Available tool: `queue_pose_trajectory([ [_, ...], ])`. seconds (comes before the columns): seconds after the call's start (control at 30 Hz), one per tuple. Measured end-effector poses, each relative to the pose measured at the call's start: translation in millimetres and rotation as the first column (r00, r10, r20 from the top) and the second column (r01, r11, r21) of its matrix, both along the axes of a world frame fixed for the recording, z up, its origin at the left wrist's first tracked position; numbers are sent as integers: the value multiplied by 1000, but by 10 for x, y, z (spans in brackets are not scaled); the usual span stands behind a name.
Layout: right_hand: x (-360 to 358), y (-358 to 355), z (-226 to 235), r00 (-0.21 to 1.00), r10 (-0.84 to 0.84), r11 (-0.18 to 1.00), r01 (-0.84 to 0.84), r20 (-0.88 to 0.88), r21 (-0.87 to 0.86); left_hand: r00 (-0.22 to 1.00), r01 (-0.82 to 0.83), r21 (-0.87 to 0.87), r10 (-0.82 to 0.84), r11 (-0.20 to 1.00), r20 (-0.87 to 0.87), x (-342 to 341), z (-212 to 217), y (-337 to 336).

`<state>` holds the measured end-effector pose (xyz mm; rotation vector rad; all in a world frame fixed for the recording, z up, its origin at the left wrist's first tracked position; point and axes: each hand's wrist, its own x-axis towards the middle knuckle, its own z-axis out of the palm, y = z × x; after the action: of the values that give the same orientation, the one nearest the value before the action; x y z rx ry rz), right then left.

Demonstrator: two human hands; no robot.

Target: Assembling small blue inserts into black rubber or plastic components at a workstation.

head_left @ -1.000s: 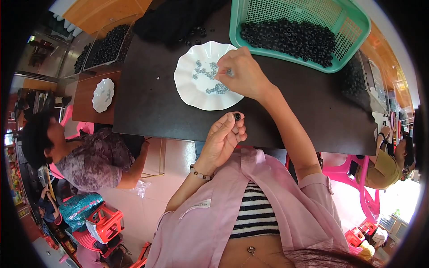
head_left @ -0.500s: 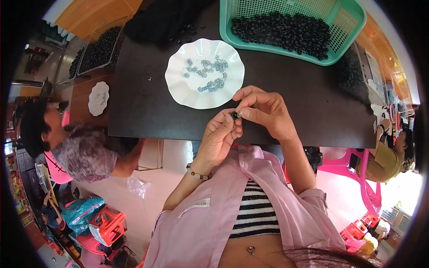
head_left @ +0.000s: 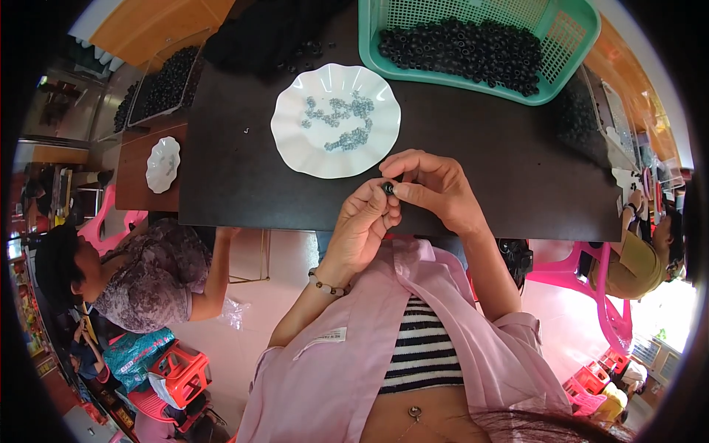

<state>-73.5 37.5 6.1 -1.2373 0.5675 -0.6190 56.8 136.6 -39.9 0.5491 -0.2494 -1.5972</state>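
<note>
The right hand [head_left: 443,198] has come down from the white plate [head_left: 292,151] to the left hand [head_left: 362,230]. Now the left hand pinches a small round black thing [head_left: 388,189] near the surface's [head_left: 236,177] front edge, and the right thumb is right at it, but I can't tell if the right hand holds anything. Little clear bits [head_left: 351,139] lie on the plate.
</note>
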Motion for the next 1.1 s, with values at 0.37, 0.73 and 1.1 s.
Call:
queue_pose_trajectory([
  [0.37, -17, -41, 34, 999, 45, 999, -45, 12, -3, 1000, 1, -9, -1, 1000, 28, -19, 1, -7],
  [0.73, -142, -603, 133, 932, -118, 928, -19, -344, -372, 999, 25, -19, -25, 1000, 27, -18, 42, -20],
  [1.1, 150, -1244, -14, 851, -448, 527, 2, -276, -850, 999, 25, -27, -26, 999, -43, -29, 24, -100],
])
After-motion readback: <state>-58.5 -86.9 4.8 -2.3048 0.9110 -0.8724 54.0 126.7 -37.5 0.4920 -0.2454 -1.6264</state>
